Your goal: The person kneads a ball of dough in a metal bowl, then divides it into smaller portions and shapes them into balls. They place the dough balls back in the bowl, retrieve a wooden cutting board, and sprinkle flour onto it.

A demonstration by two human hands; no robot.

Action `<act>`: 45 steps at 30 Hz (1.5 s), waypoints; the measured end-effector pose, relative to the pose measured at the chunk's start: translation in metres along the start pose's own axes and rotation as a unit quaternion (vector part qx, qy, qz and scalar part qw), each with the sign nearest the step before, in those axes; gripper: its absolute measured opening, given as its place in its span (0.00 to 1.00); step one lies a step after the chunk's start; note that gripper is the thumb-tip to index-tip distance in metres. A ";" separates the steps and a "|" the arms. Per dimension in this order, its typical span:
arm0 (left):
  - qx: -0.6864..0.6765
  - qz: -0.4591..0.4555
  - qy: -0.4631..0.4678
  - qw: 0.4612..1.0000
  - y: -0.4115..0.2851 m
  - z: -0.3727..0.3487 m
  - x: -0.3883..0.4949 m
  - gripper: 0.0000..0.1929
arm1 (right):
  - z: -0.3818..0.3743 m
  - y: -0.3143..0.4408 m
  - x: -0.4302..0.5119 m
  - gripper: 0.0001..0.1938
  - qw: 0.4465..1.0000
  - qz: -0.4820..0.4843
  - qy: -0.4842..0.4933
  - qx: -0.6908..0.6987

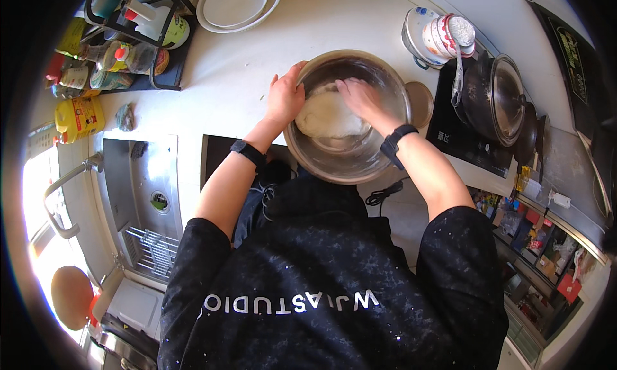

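Observation:
A large metal mixing bowl (348, 177) stands at the counter's front edge with a pale lump of dough (328, 114) inside it. White residue clings to its inner wall. My left hand (285, 97) grips the bowl's left rim, thumb toward the inside. My right hand (359, 97) reaches into the bowl and presses on the upper right of the dough, fingers bent; part of it is blurred. The underside of the dough is hidden.
A black rack (168, 56) of bottles and a sink (140, 177) lie left. White plates (236, 6) sit at the back. Stacked bowls (426, 35) hold a ladle of white powder. A lidded wok (501, 100) rests on the cooktop (450, 124) at right, near a round lid (419, 105).

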State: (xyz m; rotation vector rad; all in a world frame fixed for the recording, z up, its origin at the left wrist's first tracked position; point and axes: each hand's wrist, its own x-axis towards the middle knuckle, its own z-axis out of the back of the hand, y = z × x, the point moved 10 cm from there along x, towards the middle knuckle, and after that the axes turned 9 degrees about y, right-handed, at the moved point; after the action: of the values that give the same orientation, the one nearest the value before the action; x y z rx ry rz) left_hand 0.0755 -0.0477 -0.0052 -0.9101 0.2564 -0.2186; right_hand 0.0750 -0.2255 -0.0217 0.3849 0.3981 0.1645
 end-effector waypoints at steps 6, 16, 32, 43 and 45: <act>-0.012 0.007 0.002 1.000 -0.001 -0.001 -0.004 0.25 | -0.028 0.033 -0.057 0.15 0.999 0.003 -0.011 -0.040; -0.017 -0.009 0.021 1.000 -0.009 -0.002 -0.004 0.26 | -0.049 0.017 -0.011 0.12 0.993 0.049 -0.037 -0.103; 0.026 -0.009 0.009 1.000 -0.013 0.000 -0.006 0.26 | -0.034 0.008 0.002 0.18 0.998 0.026 0.014 0.059; 0.015 0.002 0.011 1.000 -0.004 -0.007 -0.006 0.28 | -0.004 0.049 -0.087 0.18 0.997 0.037 0.030 0.061; 0.002 0.006 0.008 1.000 -0.002 -0.007 -0.005 0.28 | 0.006 0.023 -0.107 0.17 0.982 -0.047 0.027 0.181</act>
State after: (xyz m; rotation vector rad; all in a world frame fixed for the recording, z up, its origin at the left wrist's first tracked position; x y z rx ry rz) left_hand 0.0688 -0.0527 -0.0076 -0.9035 0.2762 -0.2149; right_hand -0.0214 -0.2313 0.0297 0.7188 0.4998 0.0089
